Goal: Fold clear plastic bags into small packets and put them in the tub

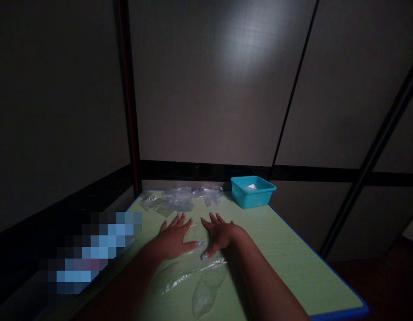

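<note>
A clear plastic bag [206,292], thin and wrinkled, lies spread on the light green table [286,267]. My left hand [176,238] presses on its far part with the palm down and the fingers stretched apart. Just to the right, my right hand [221,234] also lies on the plastic, fingers spread and thumb pointing toward me. The two thumbs are close together but apart. Beneath the palms the plastic is hidden.
At the far edge lie several clear plastic bags [173,199] in a loose heap. A turquoise basin [251,198] with something clear or whitish inside stands at the back right. Dark panels [206,111] rise behind the table. A blurred-out patch covers the left side.
</note>
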Action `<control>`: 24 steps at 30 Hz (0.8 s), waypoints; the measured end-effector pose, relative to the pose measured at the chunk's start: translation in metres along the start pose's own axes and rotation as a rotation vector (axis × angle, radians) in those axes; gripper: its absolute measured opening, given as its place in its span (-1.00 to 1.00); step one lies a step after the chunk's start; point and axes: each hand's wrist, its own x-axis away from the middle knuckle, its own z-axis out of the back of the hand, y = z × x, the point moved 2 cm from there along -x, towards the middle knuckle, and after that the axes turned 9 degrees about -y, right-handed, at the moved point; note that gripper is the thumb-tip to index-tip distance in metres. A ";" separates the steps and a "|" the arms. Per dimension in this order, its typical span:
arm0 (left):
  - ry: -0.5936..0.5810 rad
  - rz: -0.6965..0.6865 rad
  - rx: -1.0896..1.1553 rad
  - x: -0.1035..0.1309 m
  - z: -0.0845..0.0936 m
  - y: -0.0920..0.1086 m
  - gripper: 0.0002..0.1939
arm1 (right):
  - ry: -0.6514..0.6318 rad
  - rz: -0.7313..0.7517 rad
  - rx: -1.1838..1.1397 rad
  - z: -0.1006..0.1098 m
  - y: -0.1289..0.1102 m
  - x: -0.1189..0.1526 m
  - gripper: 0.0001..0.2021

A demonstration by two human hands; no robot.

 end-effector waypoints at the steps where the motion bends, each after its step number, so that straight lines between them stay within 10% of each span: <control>1: 0.005 -0.001 0.002 0.000 0.000 0.000 -0.12 | 0.000 0.000 -0.002 0.000 0.000 0.000 0.20; 24: 0.024 -0.001 0.023 -0.004 -0.002 -0.006 -0.14 | 0.088 -0.118 -0.018 0.001 0.008 0.004 0.12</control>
